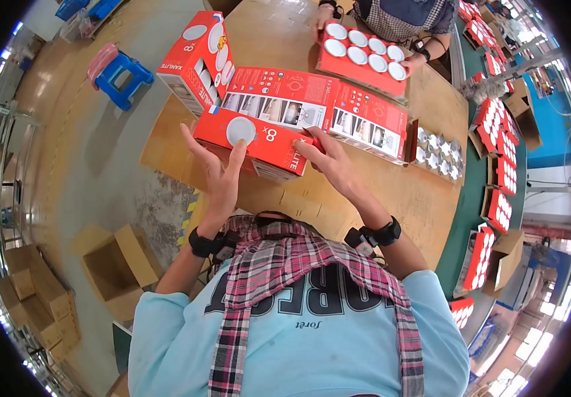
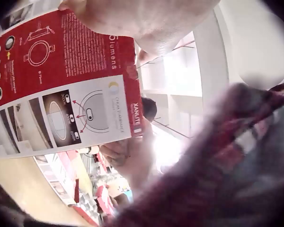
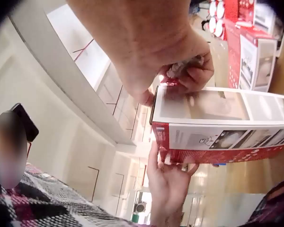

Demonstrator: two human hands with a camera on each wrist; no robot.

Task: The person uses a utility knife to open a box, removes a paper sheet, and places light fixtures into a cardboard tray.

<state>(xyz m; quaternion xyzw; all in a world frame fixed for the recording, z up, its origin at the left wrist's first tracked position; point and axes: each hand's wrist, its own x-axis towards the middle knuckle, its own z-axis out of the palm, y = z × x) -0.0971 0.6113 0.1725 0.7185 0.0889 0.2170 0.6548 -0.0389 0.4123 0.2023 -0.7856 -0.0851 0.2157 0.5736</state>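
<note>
A red-and-white XANLITE light box [image 1: 269, 145], marked 8x with a round white lamp printed on it, is held tilted above the near side of the table. Its printed side panel [image 2: 97, 113] fills much of the left wrist view. My left hand [image 1: 219, 182] touches the box's left end, thumb laid on the red face and fingers stretched out straight. At the other end, my right hand [image 1: 335, 165] grips the corner with the thumb on the face. Something small, red and grey [image 3: 180, 71] shows within its curled fingers; I cannot tell its kind.
Similar boxes stand [image 1: 196, 63] and lie [image 1: 279, 99] behind. Silvery parts [image 1: 439, 155] sit at right. Across the table [image 1: 358, 185], another person's hands [image 1: 414, 63] hold a tray of white round lamps [image 1: 365, 56]. A blue stool [image 1: 123, 76] and open cartons [image 1: 117, 261] are left.
</note>
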